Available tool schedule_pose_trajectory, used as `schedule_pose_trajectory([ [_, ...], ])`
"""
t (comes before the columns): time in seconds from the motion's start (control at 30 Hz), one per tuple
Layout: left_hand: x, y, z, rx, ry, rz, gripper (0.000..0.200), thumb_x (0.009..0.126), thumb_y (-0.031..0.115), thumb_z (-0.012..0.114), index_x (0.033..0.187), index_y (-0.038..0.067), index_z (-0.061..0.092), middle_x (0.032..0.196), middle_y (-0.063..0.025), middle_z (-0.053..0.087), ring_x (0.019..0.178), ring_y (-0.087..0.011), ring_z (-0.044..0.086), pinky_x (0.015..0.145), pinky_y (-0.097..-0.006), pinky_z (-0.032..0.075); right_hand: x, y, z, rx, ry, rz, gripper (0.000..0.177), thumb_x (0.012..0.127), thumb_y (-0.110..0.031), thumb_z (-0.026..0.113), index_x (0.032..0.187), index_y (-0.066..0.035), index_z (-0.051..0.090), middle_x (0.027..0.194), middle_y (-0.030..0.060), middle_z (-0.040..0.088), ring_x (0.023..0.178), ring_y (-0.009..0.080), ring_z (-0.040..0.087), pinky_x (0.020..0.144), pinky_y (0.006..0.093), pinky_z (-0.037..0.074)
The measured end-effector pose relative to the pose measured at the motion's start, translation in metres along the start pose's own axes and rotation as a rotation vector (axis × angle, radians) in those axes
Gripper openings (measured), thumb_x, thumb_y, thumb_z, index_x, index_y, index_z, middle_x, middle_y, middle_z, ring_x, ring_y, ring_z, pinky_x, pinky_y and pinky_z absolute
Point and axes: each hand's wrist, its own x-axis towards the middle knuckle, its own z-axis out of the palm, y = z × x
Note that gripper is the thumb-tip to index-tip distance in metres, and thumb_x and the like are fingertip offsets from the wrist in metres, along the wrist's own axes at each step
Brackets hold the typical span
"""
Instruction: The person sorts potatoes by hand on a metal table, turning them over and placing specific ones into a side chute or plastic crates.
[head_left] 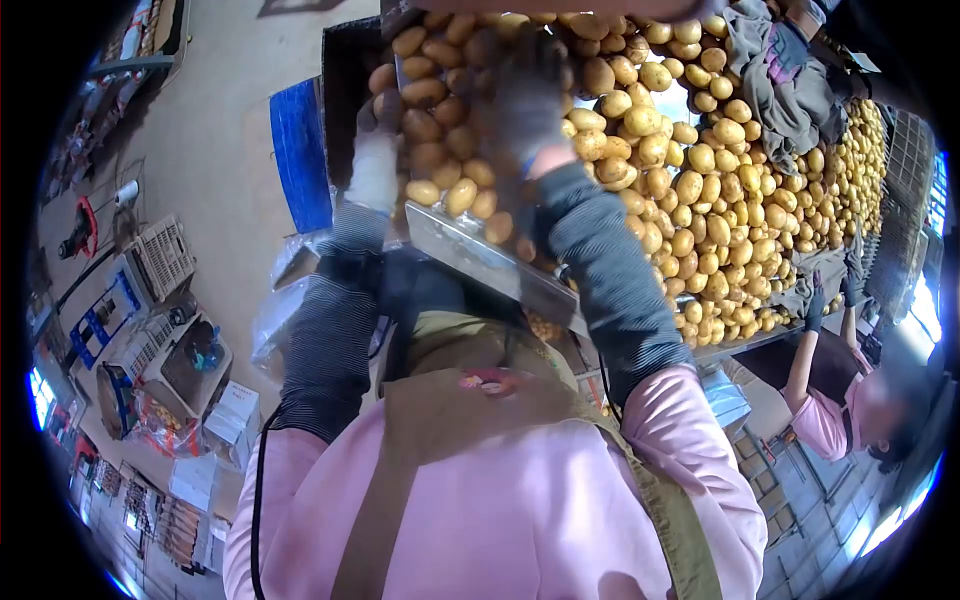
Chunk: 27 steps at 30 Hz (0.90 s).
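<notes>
A big pile of yellow potatoes [690,190] covers a metal sorting table whose rim [480,262] runs just in front of my chest. My left hand [375,150], in a pale grey glove, sits at the pile's left edge, touching potatoes there; its grip is hidden. My right hand [515,95], in a dark glove and blurred, lies on top of the potatoes near the middle. Both arms wear dark striped sleeves over a pink shirt and a brown apron.
Another person in pink stands at the lower right, with a dark-gloved hand [815,305] at the table edge. Grey clothing [780,70] lies on the pile's far side. A blue crate [300,150], a white basket [165,255] and a weighing scale [170,360] stand on the floor to the left.
</notes>
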Motion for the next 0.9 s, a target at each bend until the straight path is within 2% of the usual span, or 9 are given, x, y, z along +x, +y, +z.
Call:
schedule_pose_trajectory([
  [0.07, 0.01, -0.012, 0.0, 0.111, 0.105, -0.067, 0.065, 0.1, 0.046, 0.062, 0.145, 0.001, 0.049, 0.135, -0.0122, 0.058, 0.123, -0.0203, 0.055, 0.104, -0.0336, 0.045, -0.052, -0.03, 0.027, -0.208, 0.474, -0.302, 0.058, 0.088, -0.053, 0.065, 0.134, -0.017, 0.062, 0.144, 0.0137, 0.055, 0.137, 0.0406, 0.045, 0.114, 0.0612, 0.031],
  [0.3, 0.002, -0.059, -0.015, 0.238, 0.061, 0.344, 0.066, 0.093, 0.025, 0.073, 0.147, 0.0, 0.044, 0.136, -0.0165, 0.057, 0.124, -0.0233, 0.056, 0.107, -0.0339, 0.045, -0.192, -0.009, 0.054, -0.035, 0.213, -0.152, 0.059, 0.087, -0.046, 0.069, 0.138, -0.017, 0.059, 0.149, 0.0123, 0.049, 0.139, 0.0457, 0.037, 0.115, 0.064, 0.023],
  [0.4, 0.006, -0.072, -0.014, 1.059, 0.384, 0.757, 0.057, 0.092, 0.029, 0.073, 0.14, 0.005, 0.054, 0.138, -0.0253, 0.056, 0.123, -0.0362, 0.056, 0.106, -0.0432, 0.046, -0.17, -0.016, 0.052, -0.047, 0.216, -0.321, 0.056, 0.09, -0.042, 0.067, 0.137, -0.013, 0.059, 0.149, 0.0134, 0.048, 0.14, 0.0428, 0.038, 0.116, 0.0606, 0.024],
  [0.53, 0.007, -0.024, -0.01, 0.936, 0.243, 0.91, 0.037, 0.092, 0.031, 0.067, 0.124, 0.014, 0.069, 0.126, -0.0191, 0.064, 0.116, -0.0374, 0.06, 0.102, -0.0463, 0.047, -0.091, -0.007, -0.013, 0.091, -0.053, -0.223, 0.041, 0.092, -0.029, 0.06, 0.124, -0.004, 0.062, 0.131, 0.0149, 0.06, 0.124, 0.034, 0.055, 0.114, 0.0454, 0.035],
  [0.6, 0.011, -0.006, 0.0, 1.081, 0.105, 0.939, 0.032, 0.09, 0.029, 0.067, 0.119, 0.016, 0.071, 0.115, -0.0146, 0.07, 0.112, -0.037, 0.062, 0.099, -0.0456, 0.048, -0.029, 0.02, 0.003, 0.048, 0.47, -0.256, 0.041, 0.09, -0.034, 0.059, 0.119, -0.006, 0.065, 0.127, 0.0145, 0.061, 0.118, 0.0351, 0.058, 0.115, 0.0506, 0.034],
  [0.67, 0.015, 0.008, 0.021, 1.408, 0.128, 0.891, 0.029, 0.088, 0.035, 0.067, 0.109, 0.014, 0.071, 0.106, -0.0077, 0.073, 0.105, -0.0339, 0.064, 0.09, -0.0441, 0.051, 0.009, 0.016, 0.01, -0.123, 0.539, -0.281, 0.047, 0.09, -0.042, 0.058, 0.124, -0.011, 0.066, 0.129, 0.0118, 0.062, 0.122, 0.034, 0.056, 0.114, 0.0565, 0.031],
  [0.73, 0.013, 0.024, 0.028, 1.456, 0.081, 0.718, 0.034, 0.089, 0.035, 0.065, 0.115, 0.014, 0.07, 0.11, -0.0101, 0.072, 0.108, -0.0348, 0.064, 0.094, -0.044, 0.05, 0.005, -0.012, 0.02, -0.32, 0.152, -0.16, 0.054, 0.093, -0.048, 0.057, 0.138, -0.018, 0.059, 0.141, 0.009, 0.057, 0.135, 0.0328, 0.045, 0.115, 0.0593, 0.028],
  [0.8, 0.033, -0.002, 0.002, 1.08, 0.101, 0.901, 0.037, 0.092, 0.032, 0.061, 0.122, 0.012, 0.068, 0.117, -0.0132, 0.071, 0.114, -0.0368, 0.062, 0.097, -0.0453, 0.049, -0.05, -0.014, 0.033, -0.15, 0.368, -0.375, 0.051, 0.093, -0.041, 0.06, 0.138, -0.018, 0.058, 0.145, 0.0118, 0.053, 0.139, 0.0342, 0.041, 0.114, 0.0591, 0.029],
  [0.9, 0.017, -0.022, -0.014, 0.77, 0.074, 0.893, 0.034, 0.089, 0.021, 0.065, 0.12, 0.005, 0.068, 0.12, -0.0209, 0.067, 0.113, -0.0398, 0.062, 0.103, -0.0449, 0.047, -0.149, -0.006, 0.049, -0.108, 0.233, -0.381, 0.051, 0.092, -0.036, 0.063, 0.139, -0.017, 0.057, 0.149, 0.0137, 0.049, 0.14, 0.0356, 0.04, 0.113, 0.0585, 0.029],
])
